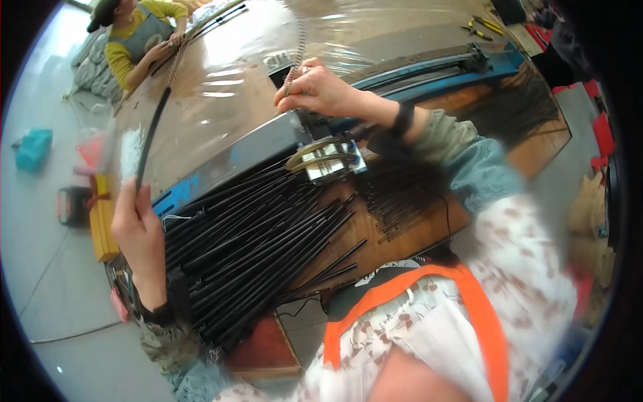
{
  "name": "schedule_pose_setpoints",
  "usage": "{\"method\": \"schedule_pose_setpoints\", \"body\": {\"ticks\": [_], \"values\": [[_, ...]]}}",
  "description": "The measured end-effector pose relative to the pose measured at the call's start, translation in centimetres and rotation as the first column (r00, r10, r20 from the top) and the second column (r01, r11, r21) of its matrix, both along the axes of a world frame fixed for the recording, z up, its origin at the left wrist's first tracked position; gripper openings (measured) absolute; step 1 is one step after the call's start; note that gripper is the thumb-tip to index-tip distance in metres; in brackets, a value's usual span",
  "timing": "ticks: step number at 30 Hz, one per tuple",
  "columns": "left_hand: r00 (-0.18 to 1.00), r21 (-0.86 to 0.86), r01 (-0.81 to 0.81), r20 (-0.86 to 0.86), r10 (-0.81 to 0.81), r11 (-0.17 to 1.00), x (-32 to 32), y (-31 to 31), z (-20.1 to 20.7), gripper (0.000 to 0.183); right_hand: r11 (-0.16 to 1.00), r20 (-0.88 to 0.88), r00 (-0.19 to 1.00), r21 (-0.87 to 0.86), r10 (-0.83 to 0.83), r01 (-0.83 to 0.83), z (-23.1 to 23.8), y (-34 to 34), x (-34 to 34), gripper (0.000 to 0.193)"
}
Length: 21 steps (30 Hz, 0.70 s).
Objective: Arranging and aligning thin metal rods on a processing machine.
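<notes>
My left hand (138,231) is closed round the lower end of a black tube (155,124), which it holds up at the left of the table. From the tube's upper end a thin coil spring (177,67) sticks out. Further right, my right hand (318,90) pinches a second coil spring (299,50) between thumb and fingers, and that spring rises toward the top edge. Below this hand sits a small metal fixture (331,161) with curved yellowish hoses. Between my arms lies a large pile of black tubes (261,248), and dark springs (395,211) lie in a bunch beside it.
A blue metal rail (429,74) runs across the wooden table (418,231). Pliers (485,28) lie at the far right. Across the table a person in a yellow top (140,40) handles long thin pieces. A yellow box-like part (102,224) stands by the left edge.
</notes>
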<state>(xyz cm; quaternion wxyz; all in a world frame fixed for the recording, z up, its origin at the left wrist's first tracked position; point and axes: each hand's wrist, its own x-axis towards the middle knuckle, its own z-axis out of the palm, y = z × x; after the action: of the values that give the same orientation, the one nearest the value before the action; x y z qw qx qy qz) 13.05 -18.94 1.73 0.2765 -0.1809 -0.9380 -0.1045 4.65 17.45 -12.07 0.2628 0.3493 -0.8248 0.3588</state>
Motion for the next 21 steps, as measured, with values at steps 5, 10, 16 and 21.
{"method": "schedule_pose_setpoints", "body": {"ticks": [5, 10, 16, 21], "values": [[0.999, 0.024, 0.010, 0.044, -0.012, 1.000, 1.5, -3.6, -3.1, 0.021, 0.987, 0.114, 0.993, 0.151, 0.032, -0.049, 0.7, -0.9, -0.5, 0.017], [0.995, 0.058, 0.082, 0.044, -0.084, 0.995, 0.2, -2.1, -4.0, 0.022, 0.864, 0.127, 0.991, 0.503, -0.031, -0.037, 1.4, -2.1, -0.4, 0.017], [0.992, -0.042, 0.047, 0.120, -0.041, 0.998, -1.9, -3.0, -4.3, 0.022, 0.828, -0.320, 0.903, 0.391, -0.287, 0.402, -0.6, 12.0, 2.2, 0.003], [0.939, -0.098, 0.307, 0.194, -0.285, 0.947, -6.0, 5.0, -8.3, 0.014, 0.585, -0.292, 0.765, 0.507, -0.575, 0.633, 0.5, 25.3, 7.9, 0.008]]}}
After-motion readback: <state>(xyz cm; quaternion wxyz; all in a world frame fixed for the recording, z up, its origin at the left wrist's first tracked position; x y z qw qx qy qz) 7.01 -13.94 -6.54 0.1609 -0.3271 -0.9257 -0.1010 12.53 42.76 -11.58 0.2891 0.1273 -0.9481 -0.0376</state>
